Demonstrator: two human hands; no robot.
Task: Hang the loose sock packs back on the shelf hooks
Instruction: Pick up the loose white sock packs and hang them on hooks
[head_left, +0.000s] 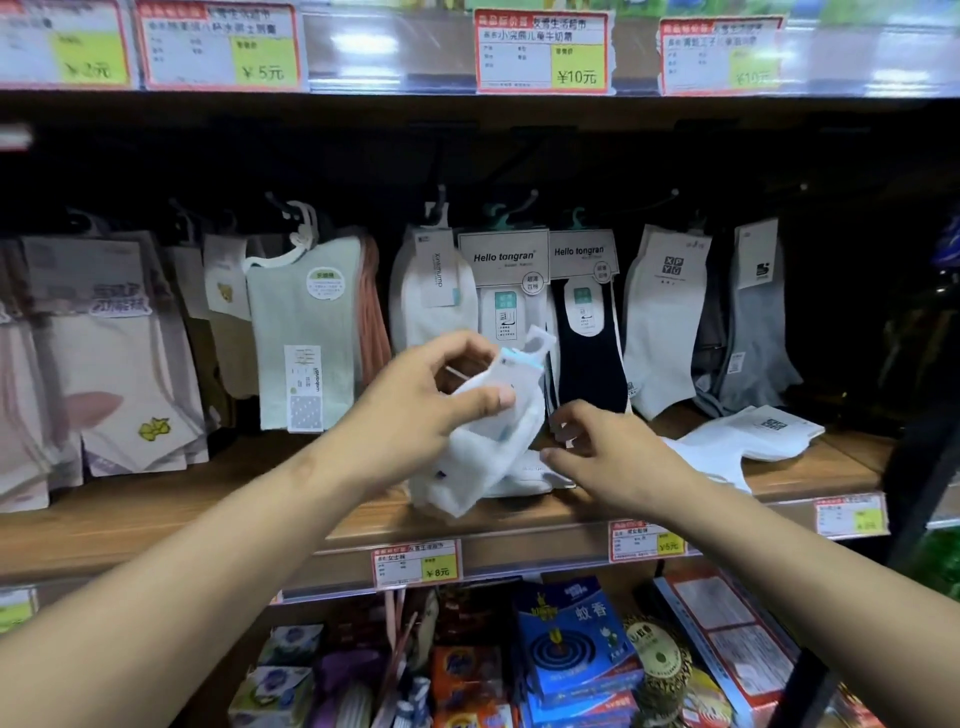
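My left hand (431, 400) is shut on a white sock pack (485, 447) with a blue-trimmed plastic hanger at its top, lifted above the wooden shelf (218, 499). My right hand (608, 452) hovers just to the right of it, fingers spread, over another white pack (530, 480) lying flat on the shelf; whether it touches that pack is unclear. More loose white packs (748, 436) lie on the shelf at the right. Several sock packs hang from hooks (519, 208) along the dark back wall.
Hanging rows include pink packs (114, 364) at left, a green pair (306, 332), "Hello tongran" packs (504, 260), white and grey pairs (665, 322) at right. Price tags (415, 564) line the shelf edge. Mosquito-coil boxes (576, 639) fill the shelf below.
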